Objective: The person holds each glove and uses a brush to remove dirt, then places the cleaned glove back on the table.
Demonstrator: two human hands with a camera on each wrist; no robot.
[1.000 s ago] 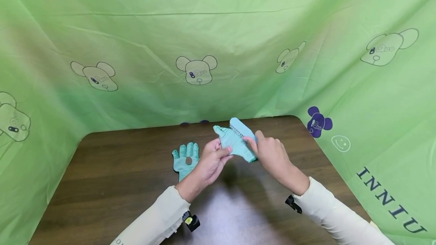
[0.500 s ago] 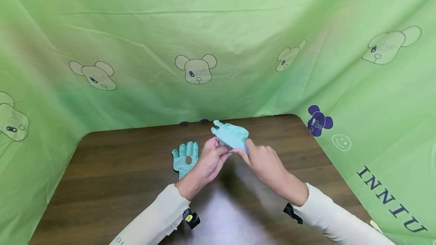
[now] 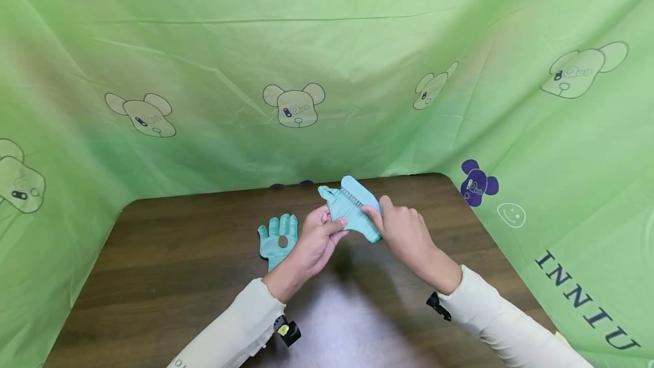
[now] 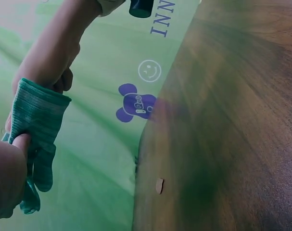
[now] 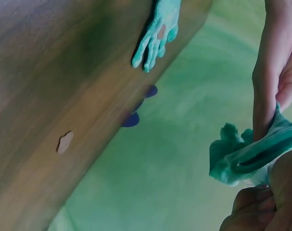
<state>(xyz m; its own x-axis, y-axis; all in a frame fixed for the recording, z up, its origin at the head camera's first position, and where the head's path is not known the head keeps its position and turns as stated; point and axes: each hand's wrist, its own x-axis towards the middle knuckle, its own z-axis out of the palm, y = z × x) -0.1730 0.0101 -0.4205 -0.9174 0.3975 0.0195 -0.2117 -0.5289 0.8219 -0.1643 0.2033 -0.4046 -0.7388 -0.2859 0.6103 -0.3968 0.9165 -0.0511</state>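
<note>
My left hand (image 3: 318,240) holds a teal knit glove (image 3: 352,221) above the table, thumb on top of the fabric. In my right hand (image 3: 409,237) is a light blue scrub brush (image 3: 360,191), its bristles against the glove's upper side. The left wrist view shows the held glove (image 4: 37,113) with its cuff end up and its fingers hanging down. The glove's cuff opening shows in the right wrist view, where the brush is mostly hidden. A second teal glove (image 3: 276,250) lies flat beyond my left forearm, with a brown round spot (image 3: 283,241) on its palm.
A dark wooden table (image 3: 194,254) spans the area below. Green printed cloth (image 3: 214,146) hangs along its back and sides. A small thin brown piece (image 5: 65,142) lies on the table near the back edge; the hands hide it in the head view.
The brush went down across the glove toward my left fingers, then came back up to its far side. The held glove tipped up and back with it. The lying glove stayed put.
</note>
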